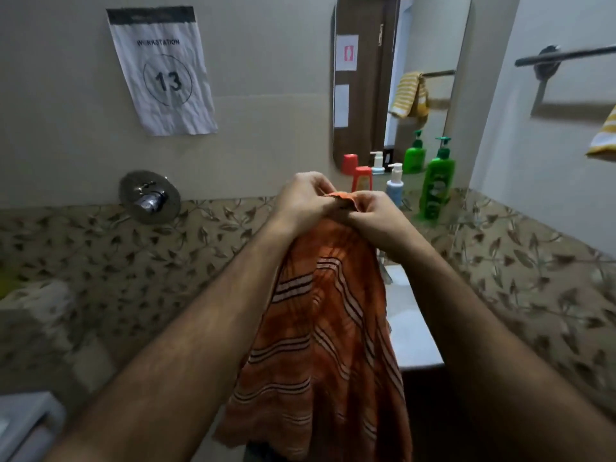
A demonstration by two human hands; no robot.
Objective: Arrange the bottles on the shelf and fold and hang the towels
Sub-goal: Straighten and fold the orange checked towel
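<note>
An orange towel with dark and white stripes hangs down in front of me. My left hand and my right hand pinch its top edge close together, side by side. Behind them on the shelf below the mirror stand a red bottle, a small white pump bottle with a blue label and a tall green pump bottle. A yellow striped towel hangs at the right edge, below the towel bar.
A mirror on the wall reflects the bottles and a yellow towel. A white sink lies under the towel. A chrome tap knob sticks out of the wall at left. A paper sign marked 13 hangs above it.
</note>
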